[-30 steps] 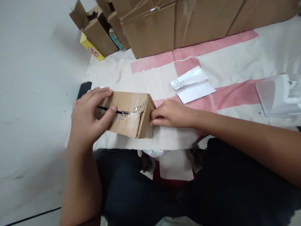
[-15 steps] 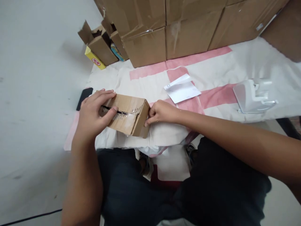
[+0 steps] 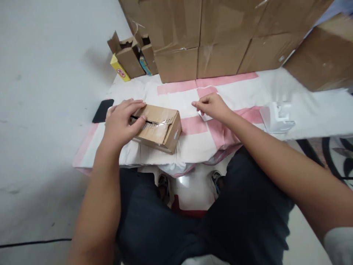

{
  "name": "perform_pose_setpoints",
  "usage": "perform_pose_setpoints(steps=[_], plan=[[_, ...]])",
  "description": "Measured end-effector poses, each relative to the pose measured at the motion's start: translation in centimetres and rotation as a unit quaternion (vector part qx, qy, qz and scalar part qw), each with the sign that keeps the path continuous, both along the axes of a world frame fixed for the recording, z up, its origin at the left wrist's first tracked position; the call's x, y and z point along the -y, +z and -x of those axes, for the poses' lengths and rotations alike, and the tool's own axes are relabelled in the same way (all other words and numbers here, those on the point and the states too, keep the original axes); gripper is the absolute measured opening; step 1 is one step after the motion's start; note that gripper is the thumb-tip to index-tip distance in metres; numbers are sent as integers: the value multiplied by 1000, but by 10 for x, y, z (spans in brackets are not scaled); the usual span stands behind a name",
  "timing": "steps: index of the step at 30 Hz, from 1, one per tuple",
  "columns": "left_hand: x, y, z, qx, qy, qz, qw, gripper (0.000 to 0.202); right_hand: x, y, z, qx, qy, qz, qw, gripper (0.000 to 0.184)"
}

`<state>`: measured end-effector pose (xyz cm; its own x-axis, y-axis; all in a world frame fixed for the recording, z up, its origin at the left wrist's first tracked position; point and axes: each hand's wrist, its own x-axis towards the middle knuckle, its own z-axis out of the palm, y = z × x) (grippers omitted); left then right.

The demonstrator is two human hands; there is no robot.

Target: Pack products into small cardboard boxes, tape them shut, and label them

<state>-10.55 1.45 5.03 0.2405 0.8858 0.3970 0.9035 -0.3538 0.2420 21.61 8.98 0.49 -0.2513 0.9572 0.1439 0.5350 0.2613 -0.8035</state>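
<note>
Fingers (image 3: 137, 105) of the left hand (image 3: 118, 123) lie spread and gently bent over the small carton (image 3: 160, 121), thumb along its top beside the dark slit. Over by the middle of the frame, the right hand (image 3: 215, 106) has its fingers drawn into a loose pinch, apart from the carton; from where I stand I can't tell whether anything is between them. Just under that hand shows a bit of white paper (image 3: 204, 117).

The carton sits left of centre on the cloth-covered table (image 3: 193, 149). I'd judge it light to middling, stiff along its edges but giving where the flaps part, and slick over the tape. A hold across the two long sides, low down, would likely be surest; the torn top seam looks the weak spot.

It's a brown cardboard block, its glossy tape crinkled and ragged. The pink-and-white cloth is soft and rumpled, a flat black slab (image 3: 103, 111) lies at the left, and big taped boxes (image 3: 176, 66) fill the upper middle.
</note>
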Motion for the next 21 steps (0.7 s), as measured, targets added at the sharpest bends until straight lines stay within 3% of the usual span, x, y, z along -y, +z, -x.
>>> perform_pose_setpoints(steps=[5,9,14,18,21], plan=[[6,-2,0,-5,13,3,1000,50,31,-4,12,34,79,-55,995,37],[9,-5,-1,-7,32,-5,999,55,43,-13,-2,76,70,-109,989,29],[10,-6,-2,-19,52,-14,998,58,44,-8,-78,87,-78,-187,975,19],[13,-8,-3,-32,68,-15,997,64,65,-3,-159,66,-260,-253,930,27],[21,-8,-8,-24,78,-53,995,65,96,-9,-207,55,-358,-255,897,32]])
